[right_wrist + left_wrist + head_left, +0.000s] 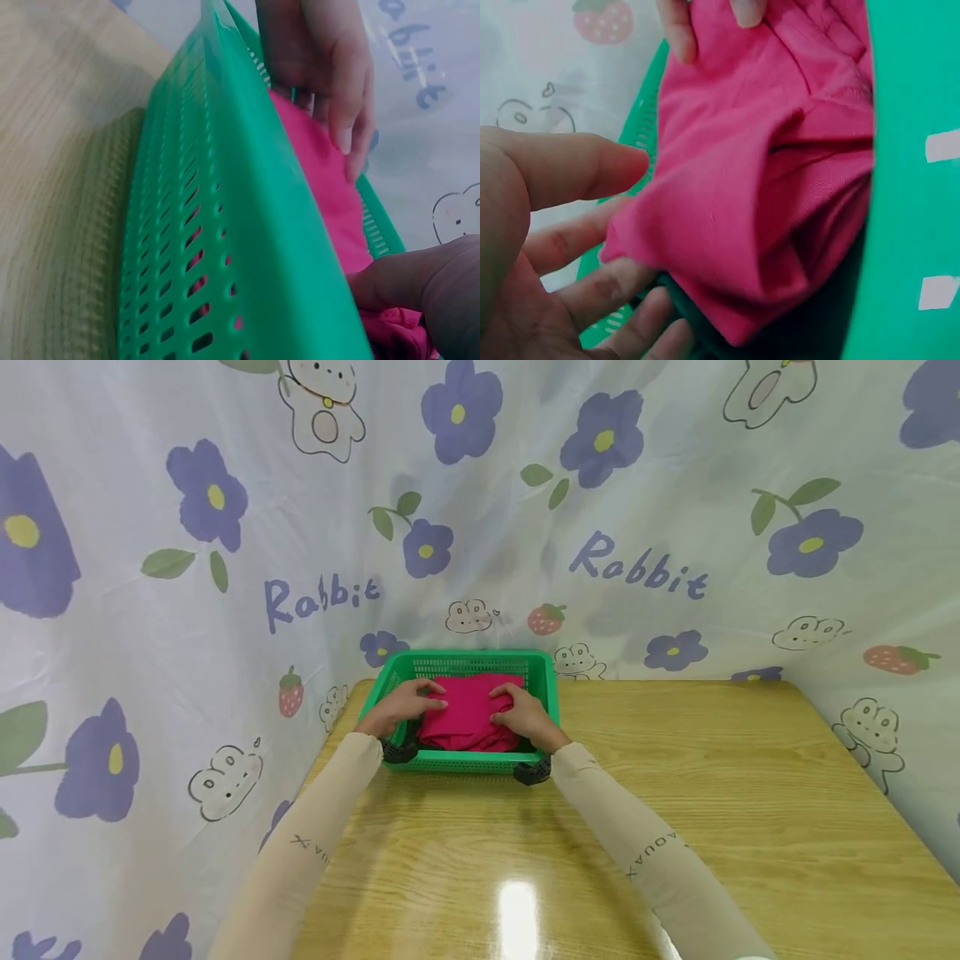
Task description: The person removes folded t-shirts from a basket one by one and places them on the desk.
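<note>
A pink folded garment point(468, 706) lies inside a green plastic basket point(450, 760), its front part bunched in loose folds. My left hand point(408, 703) is at the garment's left end. In the left wrist view the thumb point(592, 169) stands apart from the fingers point(604, 289), whose tips reach the edge of the cloth point(697, 217). At the right end, my right hand point(525, 714) touches the garment with thumb and fingers spread apart. Its thumb point(390, 281) rests by the folds in the right wrist view.
The basket stands on a wooden table point(675, 793), near its back left corner. A curtain point(487, 527) printed with flowers and rabbits hangs behind and to the left. Black wrist straps point(532, 770) overlap the basket's front rim.
</note>
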The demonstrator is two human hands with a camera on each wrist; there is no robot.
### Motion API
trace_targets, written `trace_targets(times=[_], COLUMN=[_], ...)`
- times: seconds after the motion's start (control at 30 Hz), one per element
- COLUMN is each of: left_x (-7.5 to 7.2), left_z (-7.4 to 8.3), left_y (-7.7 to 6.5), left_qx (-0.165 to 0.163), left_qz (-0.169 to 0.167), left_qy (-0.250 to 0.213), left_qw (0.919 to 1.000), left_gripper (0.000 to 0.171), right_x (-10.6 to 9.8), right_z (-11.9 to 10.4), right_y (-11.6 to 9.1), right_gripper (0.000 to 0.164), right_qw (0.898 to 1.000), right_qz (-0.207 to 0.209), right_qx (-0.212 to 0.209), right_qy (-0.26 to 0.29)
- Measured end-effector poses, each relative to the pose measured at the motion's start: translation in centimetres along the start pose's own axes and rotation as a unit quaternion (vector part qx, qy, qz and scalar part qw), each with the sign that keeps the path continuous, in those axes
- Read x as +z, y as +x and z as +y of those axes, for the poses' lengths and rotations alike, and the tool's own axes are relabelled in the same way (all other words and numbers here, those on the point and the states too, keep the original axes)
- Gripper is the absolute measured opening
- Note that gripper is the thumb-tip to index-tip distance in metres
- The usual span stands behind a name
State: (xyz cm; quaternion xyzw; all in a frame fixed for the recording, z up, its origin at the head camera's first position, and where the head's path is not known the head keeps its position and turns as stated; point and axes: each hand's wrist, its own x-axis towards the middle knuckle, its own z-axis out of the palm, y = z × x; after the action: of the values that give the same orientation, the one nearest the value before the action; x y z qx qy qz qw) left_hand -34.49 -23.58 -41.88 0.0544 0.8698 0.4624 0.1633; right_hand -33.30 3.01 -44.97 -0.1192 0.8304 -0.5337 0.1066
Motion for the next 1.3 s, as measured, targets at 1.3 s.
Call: trace_targets(times=[1.3], left_x=[0.6], left_z=[0.5], left_y=[-2.0], left_qx=[0.036], left_qz=[0.020], left_qy=[-0.006], left_qw=[0.9991], left_gripper=[0.034], right_x=[-0.6], right_z=[-0.3], right_y=[-0.4], right_gripper=[0.035], right_qw=[0.997], right_qz=[0.040], right_qx=[-0.069], right_qy=[-0.015])
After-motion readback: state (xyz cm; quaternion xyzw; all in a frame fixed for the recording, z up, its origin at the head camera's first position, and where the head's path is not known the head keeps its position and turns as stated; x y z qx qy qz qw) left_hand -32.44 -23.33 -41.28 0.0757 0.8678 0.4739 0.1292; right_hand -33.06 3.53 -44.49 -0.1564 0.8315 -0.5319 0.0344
